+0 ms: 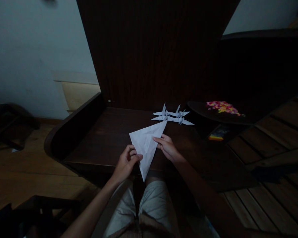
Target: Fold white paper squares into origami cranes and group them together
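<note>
A white sheet of paper (145, 140), folded into a triangle with crease lines across it, is held up above the front part of the dark desk. My left hand (126, 162) pinches its lower left edge, thumb on top and the other fingers curled behind. On the right edge, my right hand (167, 147) grips the paper between thumb and fingers. One corner points down toward my lap, another up toward several white paper cranes (172, 115) grouped at the back of the desk.
The dark wooden desk (94, 138) has a raised side panel (69, 122) on the left and a tall back board (154, 56). On a shelf (201, 110) at the right lies a pile of small pink and yellow pieces (223, 107). Below it is a yellow-orange item (216, 138).
</note>
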Tool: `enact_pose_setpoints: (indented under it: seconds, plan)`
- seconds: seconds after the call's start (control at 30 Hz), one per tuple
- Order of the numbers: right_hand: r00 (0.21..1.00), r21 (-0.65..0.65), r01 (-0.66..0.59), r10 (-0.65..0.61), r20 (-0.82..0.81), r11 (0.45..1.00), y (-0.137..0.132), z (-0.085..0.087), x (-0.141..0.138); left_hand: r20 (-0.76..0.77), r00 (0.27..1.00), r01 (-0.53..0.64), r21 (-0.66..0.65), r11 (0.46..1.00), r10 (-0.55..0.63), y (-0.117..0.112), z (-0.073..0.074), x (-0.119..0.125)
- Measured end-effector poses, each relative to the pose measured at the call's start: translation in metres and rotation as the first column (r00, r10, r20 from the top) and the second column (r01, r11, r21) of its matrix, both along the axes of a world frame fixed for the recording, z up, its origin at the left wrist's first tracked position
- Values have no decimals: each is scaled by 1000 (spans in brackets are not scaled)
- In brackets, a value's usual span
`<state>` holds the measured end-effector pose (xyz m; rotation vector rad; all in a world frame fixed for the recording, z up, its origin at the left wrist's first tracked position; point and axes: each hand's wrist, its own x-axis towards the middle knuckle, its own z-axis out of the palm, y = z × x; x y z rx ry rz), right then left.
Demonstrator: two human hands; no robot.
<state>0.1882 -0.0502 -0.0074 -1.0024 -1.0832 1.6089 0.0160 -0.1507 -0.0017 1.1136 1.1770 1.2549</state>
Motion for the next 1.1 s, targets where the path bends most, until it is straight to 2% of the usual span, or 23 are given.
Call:
enact_pose_setpoints:
  seconds: [0.07, 0.13, 0.2, 0.27, 0.33, 0.4, 0.43, 0.53, 0.63, 0.87, 1.1]
  plan:
    - [1000, 47, 13, -14, 19, 999, 9, 4, 3, -65, 994, -82, 72, 994, 87, 14, 5, -10]
    - [999, 99, 26, -30, 34, 995, 18, 10, 7, -183, 951, -213, 196, 957, 249, 32, 12, -21]
    - [998, 144, 18, -25, 49, 989, 27, 16, 9, -276, 908, -251, 243, 937, 315, 52, 20, -30]
    - [998, 187, 7, -18, 57, 982, 37, 22, 10, -313, 925, -154, 207, 966, 215, 72, 28, -34]
    - [998, 230, -15, 0, 66, 973, 46, 27, 8, -300, 954, 41, 144, 989, 4, 92, 34, -35]
    - [998, 268, -29, 11, 70, 963, 55, 31, 7, -249, 950, 212, 77, 974, -187, 111, 35, -33]
    - [997, 282, -31, 11, 72, 959, 59, 31, 6, -238, 939, 266, 54, 962, -246, 120, 35, -32]
    - [994, 292, -48, 17, 107, 955, 71, 29, 9, -195, 953, 249, 78, 965, -230, 143, 29, -29]
    - [988, 245, -99, 66, 142, 964, 80, 19, 15, -165, 966, 216, 86, 972, -200, 155, 20, -28]
    - [997, 89, -80, 78, 28, 993, 82, -14, 22, -18, 962, 272, 34, 962, -271, 157, -6, -33]
    - [999, 72, -34, 36, -26, 997, 84, -17, 22, 76, 978, 194, 22, 981, -195, 158, -4, -37]
